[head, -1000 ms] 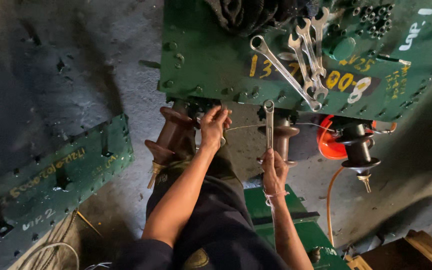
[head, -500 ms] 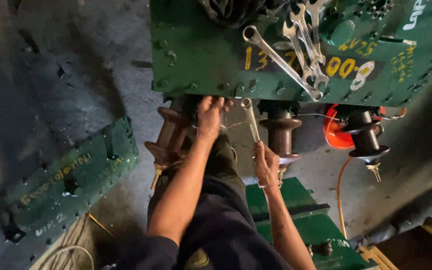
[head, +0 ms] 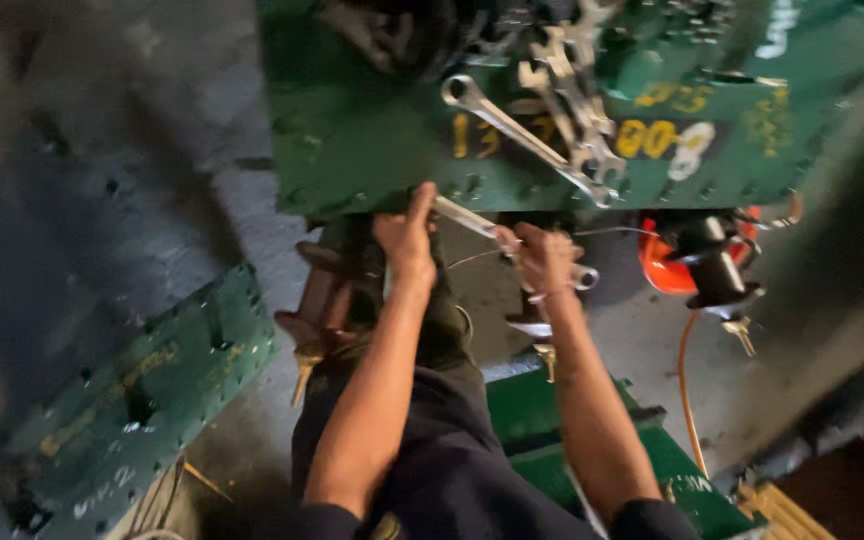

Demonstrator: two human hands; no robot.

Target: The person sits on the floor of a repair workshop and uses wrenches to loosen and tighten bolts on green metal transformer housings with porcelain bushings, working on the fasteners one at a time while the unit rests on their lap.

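Observation:
My left hand (head: 407, 235) presses up against the lower edge of a big green metal machine casing (head: 372, 140), its thumb raised at one end of a steel wrench (head: 482, 222). My right hand (head: 544, 258) is closed around that wrench, which runs slantwise from near the left thumb down to a ring end past my right knuckles. A brown ribbed insulator (head: 314, 305) stands to the left of my left forearm. The frame is blurred by motion.
Several loose wrenches (head: 562, 90) lie on top of the casing. A detached green plate (head: 132, 400) lies on the floor at the left. A black insulator (head: 714, 268) with an orange part (head: 660, 268) and orange cable (head: 687, 380) sits to the right. A green frame (head: 532, 420) lies under my arms.
The wrench has swung from upright to slanting, and both hands have risen to the casing's lower edge. The view has tilted and blurred.

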